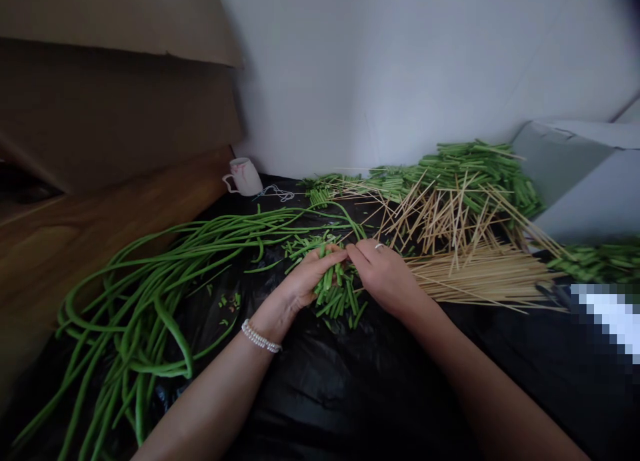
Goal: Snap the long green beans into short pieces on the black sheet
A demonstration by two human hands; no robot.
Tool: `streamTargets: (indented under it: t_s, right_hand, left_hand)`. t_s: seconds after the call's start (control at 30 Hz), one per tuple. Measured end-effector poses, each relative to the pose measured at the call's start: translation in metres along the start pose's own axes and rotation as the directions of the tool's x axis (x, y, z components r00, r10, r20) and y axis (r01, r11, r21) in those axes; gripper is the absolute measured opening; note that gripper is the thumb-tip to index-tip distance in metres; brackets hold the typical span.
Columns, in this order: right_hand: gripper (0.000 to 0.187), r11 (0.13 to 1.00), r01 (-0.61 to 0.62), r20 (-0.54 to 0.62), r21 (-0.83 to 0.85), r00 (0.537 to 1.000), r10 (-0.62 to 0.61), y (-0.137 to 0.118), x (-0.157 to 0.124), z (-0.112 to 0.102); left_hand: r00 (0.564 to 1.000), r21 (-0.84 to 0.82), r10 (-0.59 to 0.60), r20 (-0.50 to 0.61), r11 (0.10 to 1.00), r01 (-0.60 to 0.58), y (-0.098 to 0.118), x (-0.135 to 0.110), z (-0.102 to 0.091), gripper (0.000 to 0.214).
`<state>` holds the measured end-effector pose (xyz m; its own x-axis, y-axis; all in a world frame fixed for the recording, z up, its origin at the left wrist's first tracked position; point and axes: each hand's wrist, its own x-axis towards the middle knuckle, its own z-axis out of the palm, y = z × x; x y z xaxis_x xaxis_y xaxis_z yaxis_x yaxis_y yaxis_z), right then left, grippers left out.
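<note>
My left hand point(307, 277) and my right hand point(383, 271) meet over a small pile of short cut green bean pieces point(337, 297) on black plastic sheeting point(350, 387). Both hands have their fingers curled and pinched on bean pieces at the pile's top. A pearl bracelet circles my left wrist and a ring sits on my right hand. Uncut long green beans point(165, 281) sprawl to the left. Bamboo skewers point(470, 261) lie just right of my right hand.
Skewered bean pieces point(465, 171) are heaped at the back by the white wall. A white mug point(243, 177) stands at the back left beside a wooden surface point(75, 241). Cardboard point(115, 81) rises at the left, a grey box point(575, 167) at the right.
</note>
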<state>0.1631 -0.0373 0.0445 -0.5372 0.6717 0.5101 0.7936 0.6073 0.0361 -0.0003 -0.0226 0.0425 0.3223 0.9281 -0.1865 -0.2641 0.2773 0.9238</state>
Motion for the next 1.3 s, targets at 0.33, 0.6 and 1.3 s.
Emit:
streamTargets:
  t_s: [0.33,0.6,1.3]
  right_hand:
    - [0.024,0.422,-0.369,0.228,0.828,0.909,0.348,-0.009,0.005,-0.008]
    - [0.024,0.018,-0.366,0.252,0.930,0.674,0.695,0.027,0.004,0.006]
    - [0.023,0.860,-0.499,0.107,-0.107,0.854,0.509,0.036,-0.014,0.035]
  left_hand:
    - [0.987,0.048,0.054,0.149,0.997,-0.062,0.003,-0.006,0.000,0.027]
    - [0.988,-0.066,0.125,0.091,0.991,-0.119,0.006,-0.001,-0.001,0.028]
    - [0.833,0.954,0.533,0.150,0.145,-0.264,-0.015,0.008,-0.016,0.005]
